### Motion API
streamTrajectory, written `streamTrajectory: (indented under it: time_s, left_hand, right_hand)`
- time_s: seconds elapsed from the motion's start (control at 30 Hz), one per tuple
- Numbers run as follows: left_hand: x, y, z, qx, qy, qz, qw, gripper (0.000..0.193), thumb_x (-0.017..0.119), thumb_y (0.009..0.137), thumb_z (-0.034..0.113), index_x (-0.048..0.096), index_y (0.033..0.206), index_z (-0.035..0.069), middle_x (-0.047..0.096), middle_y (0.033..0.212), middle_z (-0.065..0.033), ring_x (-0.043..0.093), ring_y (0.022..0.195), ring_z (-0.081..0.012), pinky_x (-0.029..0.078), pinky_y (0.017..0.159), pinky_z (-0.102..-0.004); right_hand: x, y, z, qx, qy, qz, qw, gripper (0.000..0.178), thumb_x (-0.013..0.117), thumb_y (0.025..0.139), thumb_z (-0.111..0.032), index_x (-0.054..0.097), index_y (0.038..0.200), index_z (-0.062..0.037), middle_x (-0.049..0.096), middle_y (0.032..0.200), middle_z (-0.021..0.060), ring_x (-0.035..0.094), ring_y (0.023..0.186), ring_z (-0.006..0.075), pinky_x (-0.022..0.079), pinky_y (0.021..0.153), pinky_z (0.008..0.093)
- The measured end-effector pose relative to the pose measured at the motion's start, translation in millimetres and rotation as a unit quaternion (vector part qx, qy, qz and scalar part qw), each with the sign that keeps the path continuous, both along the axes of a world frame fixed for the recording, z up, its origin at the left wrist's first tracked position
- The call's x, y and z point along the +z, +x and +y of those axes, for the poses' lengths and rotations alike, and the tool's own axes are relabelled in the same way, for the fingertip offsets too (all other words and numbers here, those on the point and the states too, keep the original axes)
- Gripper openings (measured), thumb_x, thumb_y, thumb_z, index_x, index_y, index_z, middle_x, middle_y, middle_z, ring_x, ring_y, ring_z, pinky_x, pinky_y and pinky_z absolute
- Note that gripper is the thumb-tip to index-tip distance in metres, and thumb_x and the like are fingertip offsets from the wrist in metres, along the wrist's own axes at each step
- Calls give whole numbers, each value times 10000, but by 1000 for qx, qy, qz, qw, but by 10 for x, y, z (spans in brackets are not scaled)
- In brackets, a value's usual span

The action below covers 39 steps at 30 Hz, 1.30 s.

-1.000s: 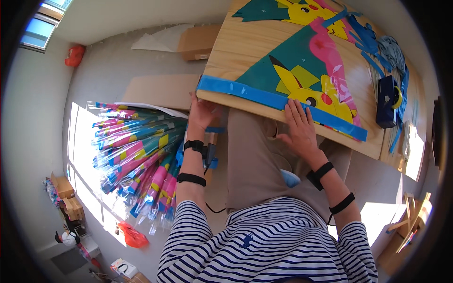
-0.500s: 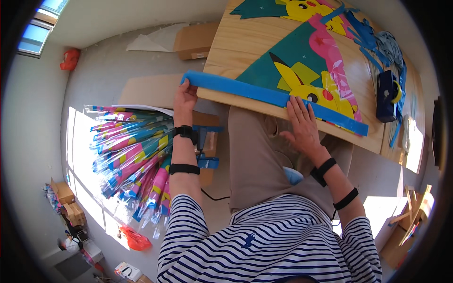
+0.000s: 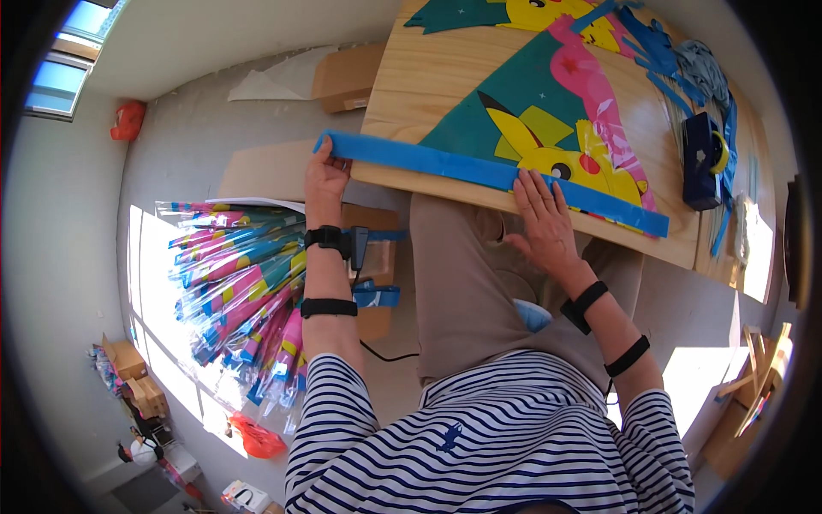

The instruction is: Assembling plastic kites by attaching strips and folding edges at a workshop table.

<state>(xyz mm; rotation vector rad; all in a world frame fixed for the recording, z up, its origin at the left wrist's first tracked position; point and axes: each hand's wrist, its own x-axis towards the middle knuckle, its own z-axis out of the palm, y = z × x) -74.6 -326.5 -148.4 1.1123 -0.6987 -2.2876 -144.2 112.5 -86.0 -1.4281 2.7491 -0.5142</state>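
A long blue strip lies along the near edge of the wooden table, its left end reaching past the table corner. My left hand grips that end between thumb and fingers. Flat on the strip, right of its middle, rests my right hand, fingers stretched out and thumb apart. Under the strip lies a triangular green sheet with a pink border and a yellow cartoon figure. The strip covers the sheet's near edge.
Another printed sheet lies at the table's far side. A dark blue tape dispenser stands at right, beside blue ribbon scraps. Wrapped colourful bundles fan out at left, near a small cardboard box.
My left hand and the strip's left end have shifted slightly left. My right hand has moved a little left, still flat on the strip. The whole view has also shifted slightly.
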Motion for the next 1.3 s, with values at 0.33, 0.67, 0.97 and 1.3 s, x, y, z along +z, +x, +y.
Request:
streamTrajectory:
  time_s: [0.33,0.67,0.97,1.3]
  left_hand:
    - [29,60,-111,-23,-74,-8,997,262,722,881,43,629,1104,142,691,980,-40,640,889,-233,478,845,-442]
    - [58,71,-91,19,-58,-35,998,265,717,863,5,625,1090,107,686,1011,-57,632,970,-234,488,840,-439]
    - [275,16,-31,39,-151,-60,986,246,735,835,-28,630,1032,75,668,938,-74,648,820,-228,510,743,-382]
    - [733,9,175,66,-253,-28,965,220,743,815,-52,649,990,42,693,860,-82,671,725,-195,532,677,-329]
  right_hand:
    - [15,8,-11,-1,6,4,1000,1024,848,694,-301,329,1530,-19,308,1613,145,266,1509,305,200,1225,489]
    - [10,15,-3,-8,12,-4,1000,1013,826,720,-337,318,1541,-34,298,1622,128,250,1516,287,181,1235,482]
    - [-63,15,8,-22,-5,-5,1000,948,805,759,-370,344,1551,-125,307,1620,105,254,1513,276,184,1233,483]
    - [-154,51,-7,-31,-40,11,999,881,843,724,-326,442,1490,-158,335,1599,128,284,1497,300,214,1214,513]
